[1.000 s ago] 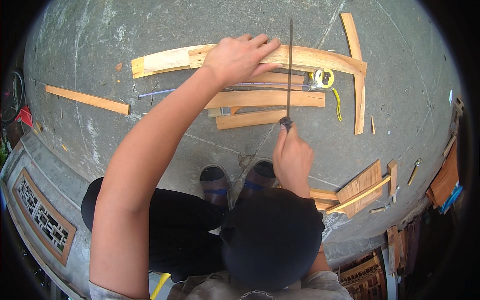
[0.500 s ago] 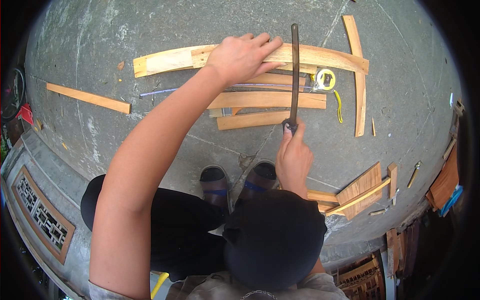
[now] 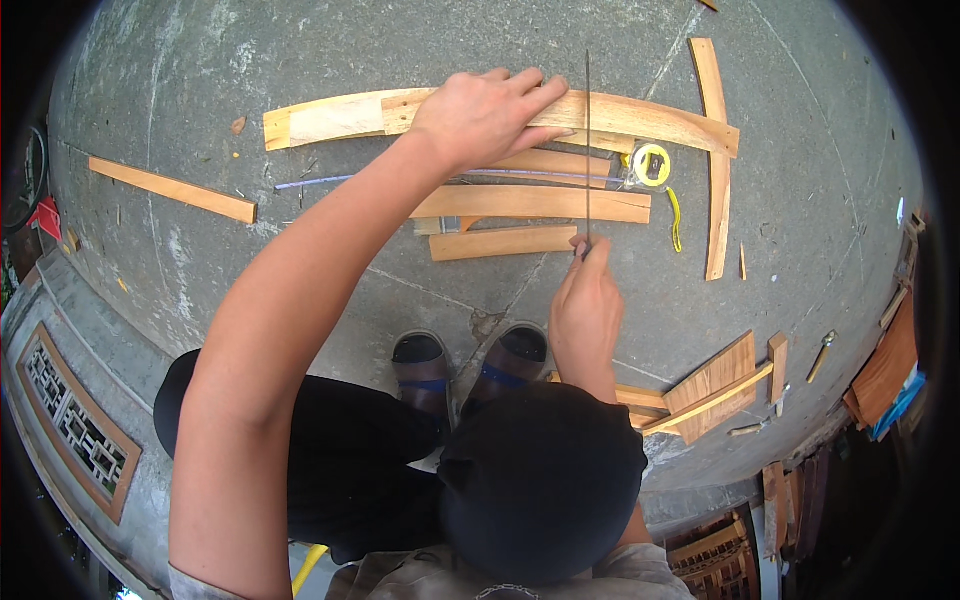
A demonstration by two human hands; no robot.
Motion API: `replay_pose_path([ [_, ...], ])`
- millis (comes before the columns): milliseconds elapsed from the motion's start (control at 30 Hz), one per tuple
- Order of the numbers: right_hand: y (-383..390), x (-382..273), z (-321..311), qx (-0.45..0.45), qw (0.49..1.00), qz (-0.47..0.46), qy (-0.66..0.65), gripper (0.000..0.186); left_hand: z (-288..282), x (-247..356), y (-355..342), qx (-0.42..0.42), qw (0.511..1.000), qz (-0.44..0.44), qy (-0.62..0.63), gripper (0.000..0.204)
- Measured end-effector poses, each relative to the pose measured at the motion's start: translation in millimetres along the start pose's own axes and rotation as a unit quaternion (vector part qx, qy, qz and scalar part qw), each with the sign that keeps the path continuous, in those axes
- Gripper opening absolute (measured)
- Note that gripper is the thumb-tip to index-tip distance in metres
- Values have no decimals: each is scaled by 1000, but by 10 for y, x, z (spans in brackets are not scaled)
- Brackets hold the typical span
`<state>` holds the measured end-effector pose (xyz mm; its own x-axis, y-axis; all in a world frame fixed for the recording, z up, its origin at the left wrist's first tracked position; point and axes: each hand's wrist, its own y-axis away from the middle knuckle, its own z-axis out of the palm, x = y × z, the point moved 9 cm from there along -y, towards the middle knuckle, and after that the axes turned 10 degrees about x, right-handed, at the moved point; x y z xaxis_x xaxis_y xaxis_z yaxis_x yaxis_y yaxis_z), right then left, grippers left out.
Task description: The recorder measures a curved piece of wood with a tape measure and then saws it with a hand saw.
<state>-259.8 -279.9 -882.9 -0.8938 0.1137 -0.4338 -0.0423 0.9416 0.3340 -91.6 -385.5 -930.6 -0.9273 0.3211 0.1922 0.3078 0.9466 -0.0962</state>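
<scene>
Ref right grip (image 3: 588,308): yellow-and-clear tape measure (image 3: 651,165) ahead-right, yellow strap (image 3: 675,222) trailing off it. Lone wood slat (image 3: 172,190) far left, flat on concrete floor (image 3: 450,40). Offcut pile (image 3: 718,375) behind-right; wooden-handled tool (image 3: 820,357) right of that. Brown-framed lattice panel (image 3: 78,422) far left, behind. Red object (image 3: 47,220) far left, unidentifiable.

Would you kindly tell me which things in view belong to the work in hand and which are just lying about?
In hand:
- long pale plank, under the left hand
- thin dark blade, gripped by the right hand

Apparently lying about:
- tape measure, untouched, though possibly related
- narrow strip, far left
- wood pieces, lower right
</scene>
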Motion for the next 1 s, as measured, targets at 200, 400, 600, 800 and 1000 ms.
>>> replay_pose_path([
  [200, 161, 235, 271, -43, 998, 29, -27, 17, -21, -79, 73, -12, 1000, 1, -11, 51],
  [400, 583, 635, 68, -52, 987, 147, -40, 19, -17, 35, -3, 4, 1000, -5, -9, 51],
  [600, 89, 166, -149, 79, 988, 3, -134, 37, -8, -19, 29, 18, 1000, -5, -2, 51],
  [800, -51, 238, -457, 148, 981, 8, -126, 50, -85, 238, -192, 57, 998, 13, 26, 53],
  [1000, -208, 454, -561, 149, 985, 46, -79, 34, 33, 551, -478, 47, 997, 50, 25, 55],
])
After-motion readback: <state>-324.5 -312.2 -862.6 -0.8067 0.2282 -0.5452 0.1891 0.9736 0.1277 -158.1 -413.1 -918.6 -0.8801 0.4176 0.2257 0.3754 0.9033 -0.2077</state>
